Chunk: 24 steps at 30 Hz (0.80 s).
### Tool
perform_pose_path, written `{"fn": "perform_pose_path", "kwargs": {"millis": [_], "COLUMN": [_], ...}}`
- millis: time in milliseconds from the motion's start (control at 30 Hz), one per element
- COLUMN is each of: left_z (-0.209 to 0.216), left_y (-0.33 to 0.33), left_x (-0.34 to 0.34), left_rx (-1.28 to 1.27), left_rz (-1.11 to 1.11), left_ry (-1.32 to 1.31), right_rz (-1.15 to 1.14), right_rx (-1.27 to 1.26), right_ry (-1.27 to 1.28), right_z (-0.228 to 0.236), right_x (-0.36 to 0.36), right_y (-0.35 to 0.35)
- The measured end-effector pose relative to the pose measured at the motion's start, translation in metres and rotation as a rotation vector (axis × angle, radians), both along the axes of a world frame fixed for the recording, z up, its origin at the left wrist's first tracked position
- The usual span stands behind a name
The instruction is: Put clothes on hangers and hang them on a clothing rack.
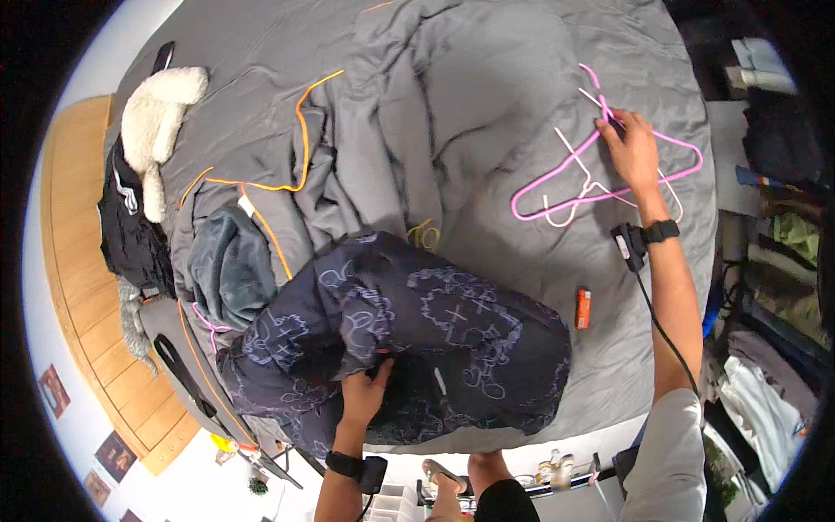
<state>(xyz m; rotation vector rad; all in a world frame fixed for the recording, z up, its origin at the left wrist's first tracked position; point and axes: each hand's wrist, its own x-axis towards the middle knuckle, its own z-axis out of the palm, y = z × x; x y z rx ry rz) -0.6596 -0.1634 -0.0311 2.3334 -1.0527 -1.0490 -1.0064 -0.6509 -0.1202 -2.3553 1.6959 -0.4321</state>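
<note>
A dark garment (487, 348) with a light purple line print lies bunched across the near side of the bed. My left hand (363, 398) is closed on a fold of it, the fingertips partly hidden in the cloth. At the right, my right hand (635, 155) has its fingers closed round the neck of a pink hanger (557, 180), just below the hook. Under the pink hanger lies a white hanger (573, 150), partly crossed by it. A small orange box (583, 309) rests on the sheet between the garment and my right forearm.
The grey bedding (487, 104) is rumpled, with orange piping. At the left lie a grey fleece item (230, 265), a cream fluffy item (156, 122) and black clothing (130, 226) by a wooden headboard (83, 278). Clothes (783, 148) crowd the right side, beyond the bed's edge.
</note>
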Motion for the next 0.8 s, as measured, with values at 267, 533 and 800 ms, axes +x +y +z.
{"fn": "perform_pose_path", "kwargs": {"millis": [267, 533, 800], "left_z": [0.014, 0.115, 0.086], "left_y": [-0.003, -0.018, -0.036], "left_x": [-0.01, -0.018, 0.051], "left_rx": [-0.091, -0.246, 0.091], "left_rz": [0.073, 0.222, 0.157], "left_ry": [-0.045, -0.467, -0.453], "right_rz": [-0.097, -0.162, -0.343], "right_rx": [0.097, 0.004, 0.102], "right_ry": [-0.011, -0.029, -0.843], "right_z": [0.046, 0.168, 0.264], "right_x": [-0.028, -0.082, -0.088], "right_y": [0.027, 0.11, 0.233]}}
